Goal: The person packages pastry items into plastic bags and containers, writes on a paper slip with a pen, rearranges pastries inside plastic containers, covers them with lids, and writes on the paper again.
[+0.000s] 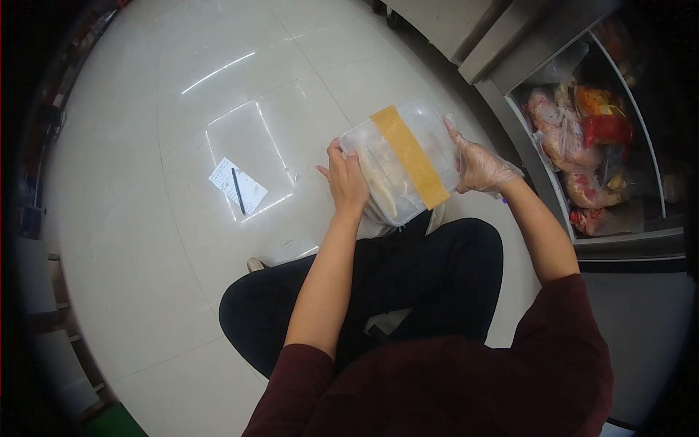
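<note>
A clear plastic food container (429,131) with pale contents is held between my two hands, tilted above my lap. A strip of yellow-brown tape (410,156) runs across its lid. My left hand (346,178) is bare and grips the container's left side, thumb near the lid's edge. On the opposite side my right hand (477,162), in a thin clear plastic glove, clasps the container's right end. The fingers beneath the container are partly hidden.
An open freezer drawer (513,109) on the right holds bagged meat (568,138) and a red packet (608,130). A written paper (251,191) with a dark pen (238,191) on it lies on the tiled floor (167,255). White boxes stand along the left edge.
</note>
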